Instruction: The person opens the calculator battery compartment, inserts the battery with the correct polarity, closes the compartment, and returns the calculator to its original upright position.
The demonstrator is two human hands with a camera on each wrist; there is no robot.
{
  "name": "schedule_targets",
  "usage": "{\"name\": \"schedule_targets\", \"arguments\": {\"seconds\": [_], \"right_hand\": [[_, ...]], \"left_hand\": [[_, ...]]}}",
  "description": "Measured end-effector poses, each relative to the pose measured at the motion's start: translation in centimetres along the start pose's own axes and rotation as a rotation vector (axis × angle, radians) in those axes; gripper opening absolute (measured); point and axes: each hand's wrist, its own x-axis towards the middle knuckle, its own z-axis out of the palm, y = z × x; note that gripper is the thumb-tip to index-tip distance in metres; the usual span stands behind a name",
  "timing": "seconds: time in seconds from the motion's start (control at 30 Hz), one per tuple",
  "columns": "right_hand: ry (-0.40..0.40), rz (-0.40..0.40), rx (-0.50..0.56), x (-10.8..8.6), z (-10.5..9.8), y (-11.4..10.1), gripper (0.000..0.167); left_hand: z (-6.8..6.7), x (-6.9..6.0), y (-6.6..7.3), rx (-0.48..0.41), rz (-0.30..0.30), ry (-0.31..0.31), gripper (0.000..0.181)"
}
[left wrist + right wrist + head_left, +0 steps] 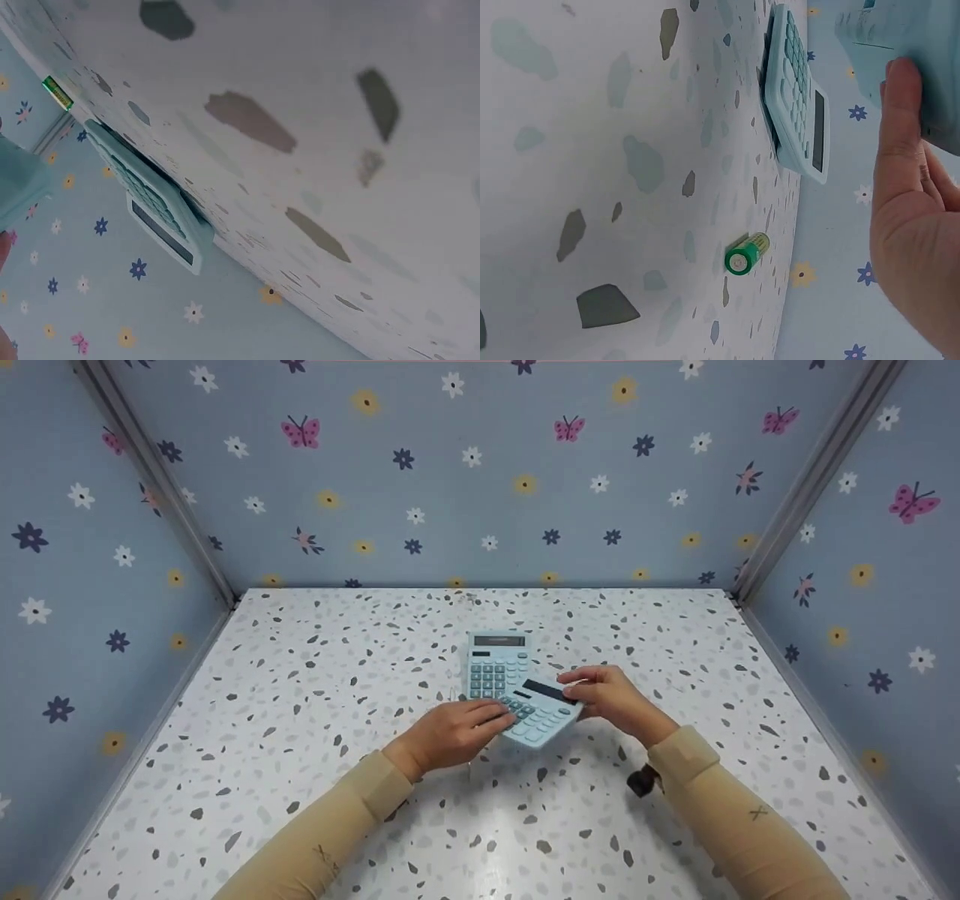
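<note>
Both hands hold a light blue calculator, tilted above the table. My left hand grips its left side, with fingertips over the keys. At its upper right edge, beside the dark display, my right hand holds it between thumb and fingers. A second light blue calculator lies on the table behind, its lower part covered by the held one. The right wrist view has the held calculator at the top right, near the fingers. A green battery lies on the table there; the left wrist view catches it too.
The speckled white table is bounded by blue flowered panels at the back and both sides. A small dark object sits at the right wrist.
</note>
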Motion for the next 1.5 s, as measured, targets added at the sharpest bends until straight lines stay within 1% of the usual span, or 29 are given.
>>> {"name": "schedule_targets", "arguments": {"seconds": [0.1, 0.13, 0.23, 0.33, 0.43, 0.57, 0.7, 0.77, 0.8, 0.87, 0.97, 1.07, 1.2, 1.33, 1.4, 1.5], "right_hand": [[0.002, -0.003, 0.023, 0.0, 0.0, -0.1, 0.033], [0.0, -0.008, 0.031, 0.0, 0.0, -0.1, 0.03], [-0.007, -0.034, 0.055, 0.0, 0.0, -0.1, 0.027], [-0.019, -0.054, 0.077, 0.0, 0.0, -0.1, 0.03], [-0.04, -0.077, 0.11, -0.2, -0.1, -0.1, 0.033], [-0.118, -0.142, 0.174, -0.5, -0.3, -0.1, 0.037], [-0.224, -0.216, 0.249, -0.7, -0.6, -0.2, 0.029], [-0.254, -0.241, 0.277, -0.8, -0.7, -0.3, 0.025], [-0.256, -0.248, 0.28, -0.8, -0.7, -0.3, 0.023], [-0.232, -0.254, 0.266, -0.8, -0.7, -0.4, 0.02], [-0.156, -0.239, 0.202, -0.7, -0.5, -0.3, 0.018], [-0.081, -0.219, 0.13, -0.5, -0.4, -0.3, 0.014], [-0.021, -0.222, 0.066, -0.3, -0.3, -0.2, 0.01], [-0.008, -0.235, 0.038, -0.1, -0.3, -0.2, 0.011], [-0.013, -0.236, 0.048, -0.1, -0.3, -0.3, 0.013], [-0.029, -0.221, 0.085, -0.2, 0.0, -0.3, 0.015]], "left_hand": [[0.0, 0.1, 0.1, -0.069, -0.072, 0.028, 0.031], [-0.1, 0.2, 0.2, -0.094, -0.101, 0.036, 0.031], [-0.2, 0.3, 0.3, -0.179, -0.195, 0.056, 0.031], [-0.3, 0.3, 0.4, -0.27, -0.297, 0.065, 0.03], [-0.3, 0.3, 0.5, -0.381, -0.398, 0.076, 0.031], [-0.6, 0.4, 0.5, -0.533, -0.538, 0.087, 0.03], [-0.9, 0.6, 0.3, -0.683, -0.689, 0.097, 0.03], [-1.0, 0.7, 0.2, -0.743, -0.765, 0.103, 0.03], [-1.1, 0.7, 0.2, -0.77, -0.8, 0.103, 0.03], [-1.2, 0.9, 0.1, -0.804, -0.863, 0.096, 0.03], [-1.3, 1.1, -0.1, -0.863, -0.936, 0.079, 0.031], [-1.3, 1.3, -0.2, -0.932, -0.99, 0.071, 0.034], [-1.2, 1.3, -0.4, -1.008, -1.058, 0.069, 0.037], [-1.2, 1.3, -0.6, -1.054, -1.111, 0.067, 0.038], [-1.2, 1.3, -0.6, -1.095, -1.134, 0.072, 0.04], [-1.3, 1.5, -0.6, -1.182, -1.185, 0.079, 0.043]]}}
